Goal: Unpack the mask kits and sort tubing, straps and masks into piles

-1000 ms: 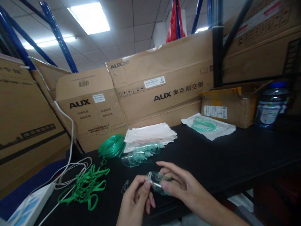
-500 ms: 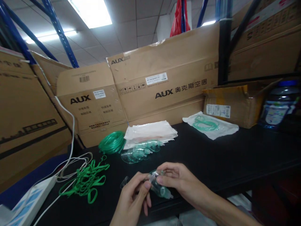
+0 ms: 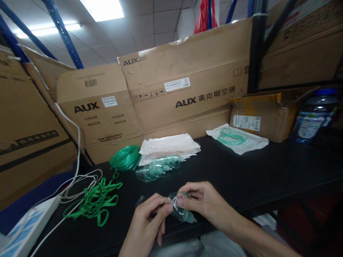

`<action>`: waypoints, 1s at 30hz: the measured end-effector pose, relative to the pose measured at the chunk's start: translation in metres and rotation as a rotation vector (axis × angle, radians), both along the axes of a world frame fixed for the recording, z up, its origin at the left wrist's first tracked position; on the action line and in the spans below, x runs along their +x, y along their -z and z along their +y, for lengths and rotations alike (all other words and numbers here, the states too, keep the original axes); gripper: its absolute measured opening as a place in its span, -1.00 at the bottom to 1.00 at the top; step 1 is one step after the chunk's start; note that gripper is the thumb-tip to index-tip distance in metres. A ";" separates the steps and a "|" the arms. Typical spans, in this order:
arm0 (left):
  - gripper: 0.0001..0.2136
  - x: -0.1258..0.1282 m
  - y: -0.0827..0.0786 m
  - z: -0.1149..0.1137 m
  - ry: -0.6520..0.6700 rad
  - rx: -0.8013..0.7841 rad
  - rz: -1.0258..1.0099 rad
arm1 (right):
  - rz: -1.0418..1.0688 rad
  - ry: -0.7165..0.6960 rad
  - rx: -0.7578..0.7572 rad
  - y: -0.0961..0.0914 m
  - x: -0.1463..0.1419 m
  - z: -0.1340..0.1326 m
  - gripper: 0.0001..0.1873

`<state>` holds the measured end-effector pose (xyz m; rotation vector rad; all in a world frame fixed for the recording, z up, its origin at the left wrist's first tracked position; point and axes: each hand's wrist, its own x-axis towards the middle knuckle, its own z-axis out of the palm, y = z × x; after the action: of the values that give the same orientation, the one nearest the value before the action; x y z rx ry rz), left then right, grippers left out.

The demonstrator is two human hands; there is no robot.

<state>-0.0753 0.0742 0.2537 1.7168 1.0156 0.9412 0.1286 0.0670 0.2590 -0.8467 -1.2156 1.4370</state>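
Observation:
A clear, green-tinted oxygen mask (image 3: 182, 213) is held just above the front of the black table, its narrow green connector end pointing down to the right. My left hand (image 3: 150, 218) pinches the mask's left edge between thumb and fingertips. From the other side my right hand (image 3: 203, 200) grips its upper right part, with the thumb near a small whitish piece on the mask. The fingers partly cover the mask. Beyond the hands lies a row of similar masks (image 3: 154, 170). Green elastic straps (image 3: 100, 200) are heaped to the left.
Coiled green tubing (image 3: 124, 158) sits beside stacked white packets (image 3: 170, 145). Farther right lies a white packet with pale green tubing (image 3: 235, 138), near an open carton (image 3: 270, 123) and a blue-capped bottle (image 3: 312, 119). A power strip (image 3: 34, 217) with white cables stands at left.
The view has shifted slightly, so the background sits a little higher and further left. Both hands keep hold of the mask, which is turned slightly, and the small whitish piece shows more clearly.

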 end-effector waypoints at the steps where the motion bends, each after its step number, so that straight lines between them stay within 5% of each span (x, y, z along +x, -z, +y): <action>1: -0.61 0.000 0.001 0.000 -0.004 0.010 0.016 | -0.001 -0.004 0.015 0.000 0.001 0.000 -0.58; 15: -0.55 0.002 -0.004 -0.006 -0.010 -0.008 0.058 | -0.125 -0.047 0.174 0.005 0.009 0.003 -0.62; 30: -0.60 0.006 -0.007 -0.012 0.005 -0.035 0.031 | -0.012 -0.143 0.143 -0.004 0.010 -0.001 -0.74</action>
<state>-0.0695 0.0619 0.2604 1.7091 1.0414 0.8913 0.1389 0.0663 0.2630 -0.6835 -1.3937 1.4405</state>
